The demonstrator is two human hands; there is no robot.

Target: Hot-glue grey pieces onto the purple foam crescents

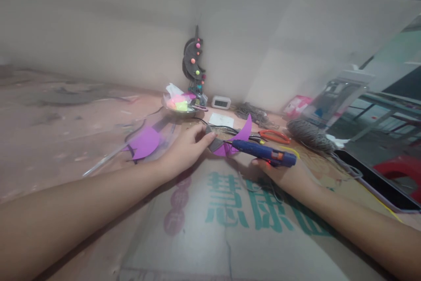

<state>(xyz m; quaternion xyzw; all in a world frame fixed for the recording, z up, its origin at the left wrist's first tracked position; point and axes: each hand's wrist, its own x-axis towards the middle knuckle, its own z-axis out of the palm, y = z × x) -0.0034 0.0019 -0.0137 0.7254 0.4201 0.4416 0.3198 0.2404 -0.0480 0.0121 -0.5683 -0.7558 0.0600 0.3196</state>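
Grey piece [215,144] pinched by nearly closed left hand [188,144], purple crescent [245,131] just right of it; blue glue gun [255,149] gripped in curled right hand [283,173], long axis pointed left, nozzle [228,142] beside grey piece's right edge, contact not discernible
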